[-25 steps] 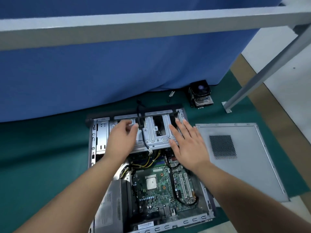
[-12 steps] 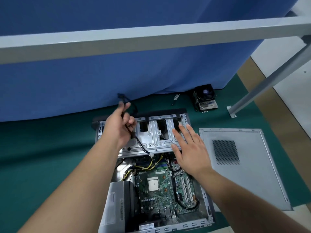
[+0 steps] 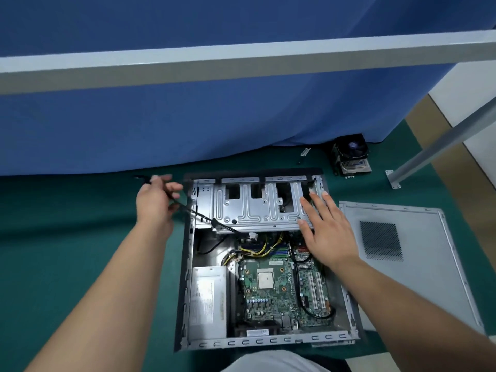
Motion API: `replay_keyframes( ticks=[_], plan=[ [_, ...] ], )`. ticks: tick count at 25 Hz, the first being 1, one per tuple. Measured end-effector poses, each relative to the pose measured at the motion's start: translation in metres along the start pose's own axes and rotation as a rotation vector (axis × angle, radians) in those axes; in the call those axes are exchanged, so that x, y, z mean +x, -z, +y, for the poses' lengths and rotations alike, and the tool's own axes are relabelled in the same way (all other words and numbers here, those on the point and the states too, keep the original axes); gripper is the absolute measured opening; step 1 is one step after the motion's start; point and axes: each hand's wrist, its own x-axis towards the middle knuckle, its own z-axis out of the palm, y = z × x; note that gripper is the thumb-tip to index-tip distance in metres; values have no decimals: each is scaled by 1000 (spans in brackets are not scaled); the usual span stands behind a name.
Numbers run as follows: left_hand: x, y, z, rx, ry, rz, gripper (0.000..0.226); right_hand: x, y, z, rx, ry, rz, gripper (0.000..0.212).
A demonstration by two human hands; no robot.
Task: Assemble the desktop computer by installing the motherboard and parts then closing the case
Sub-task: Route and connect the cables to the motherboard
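Note:
An open computer case (image 3: 188, 264) lies flat on the green mat. Inside sit a green motherboard (image 3: 279, 294) with a bare CPU socket and a silver power supply (image 3: 208, 302). A metal drive cage (image 3: 255, 210) spans the far end. My left hand (image 3: 154, 200) is just outside the case's left wall and pinches a black cable (image 3: 204, 217) that runs taut back under the cage. My right hand (image 3: 326, 229) lies flat with straight fingers on the cage's right end.
The grey side panel (image 3: 418, 259) lies on the mat right of the case. A CPU cooler with fan (image 3: 351, 157) and a small loose part (image 3: 304, 152) sit at the back by the blue curtain. A grey metal frame bar (image 3: 241, 59) crosses overhead; its leg (image 3: 440, 140) stands at right.
My left hand has pulled the black cable off the top of the drive cage, leftward past the case's left wall. My right hand has stayed flat on the cage's right end.

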Motion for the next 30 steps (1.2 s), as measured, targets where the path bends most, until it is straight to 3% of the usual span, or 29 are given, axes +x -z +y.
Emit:
replay_keyframes(
  ticks=[4, 7, 10, 12, 14, 15, 17, 18, 20, 22, 23, 28, 30],
  plan=[
    [10, 45, -33, 153, 180, 55, 31, 0, 2, -1, -11, 2, -6, 64],
    [10, 67, -50, 272, 375, -9, 41, -1, 3, -1, -28, 11, -26, 67],
    [1, 80, -52, 407, 428, -84, 50, 0, 9, 0, -25, 26, -90, 69],
    [-8, 80, -51, 542, 300, -58, 44, 1, 16, 1, -16, 31, -178, 69],
    [-19, 73, -56, 663, -75, 37, 34, -5, 22, -8, 49, 11, -186, 64],
    [-27, 66, -60, 716, -311, 65, 28, -13, 25, -18, 103, 24, -101, 56],
    [-48, 48, -70, 876, -717, -51, 31, -35, 25, -46, 204, 144, 75, 33],
    [-55, 41, -77, 997, -827, -165, 37, -44, 22, -61, 239, 220, 45, 27],
    [-63, 30, -92, 1289, -879, -336, 46, -56, 11, -87, 294, 289, -249, 27],
    [-63, 29, -107, 1475, -899, -348, 50, -59, -6, -104, 359, 186, -569, 31],
    [-61, 31, -111, 1514, -927, -320, 50, -58, -14, -111, 418, 107, -650, 34],
    [-56, 29, -118, 1516, -1015, -250, 47, -51, -43, -139, 848, -306, -784, 58],
    [-56, 28, -120, 1519, -1011, -238, 47, -47, -48, -150, 1052, -492, -764, 55]
  ],
)
